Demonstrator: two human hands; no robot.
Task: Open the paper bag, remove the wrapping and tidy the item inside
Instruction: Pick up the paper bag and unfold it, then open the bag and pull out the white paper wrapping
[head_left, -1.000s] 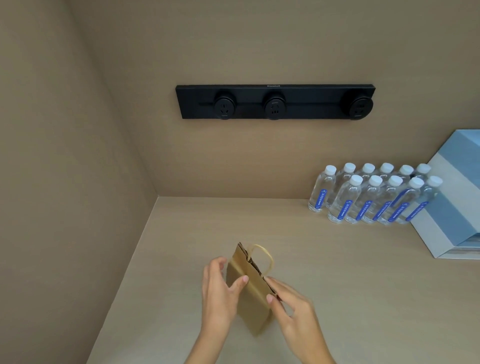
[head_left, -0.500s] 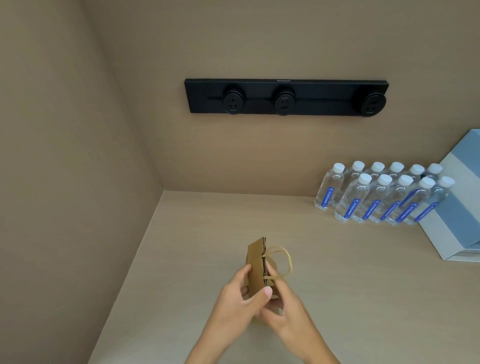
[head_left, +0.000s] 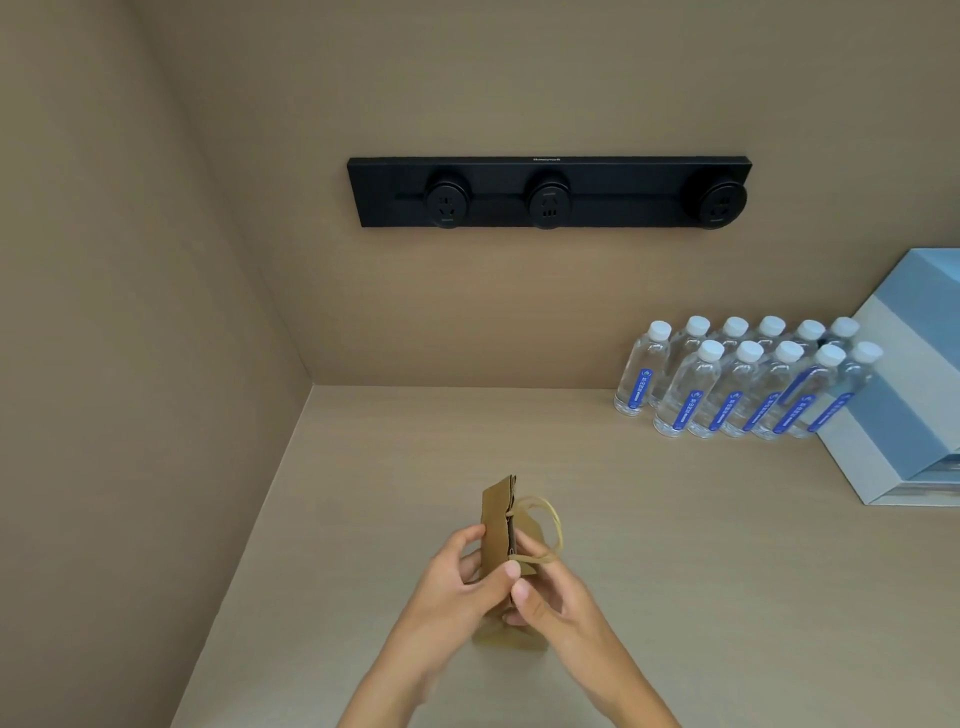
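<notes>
The paper bag (head_left: 497, 525) is pinched at its mouth by the left hand (head_left: 457, 587) and right hand (head_left: 550, 597); apparently barely opened, wrapping and item remain unseen.

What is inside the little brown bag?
Cannot tell. The paper bag is pinched nearly shut between the left hand and right hand, hiding its inside.

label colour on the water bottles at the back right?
Blue vertical strips with white print on the clear plastic water bottles; caps are white. Head view, the only one.
</notes>
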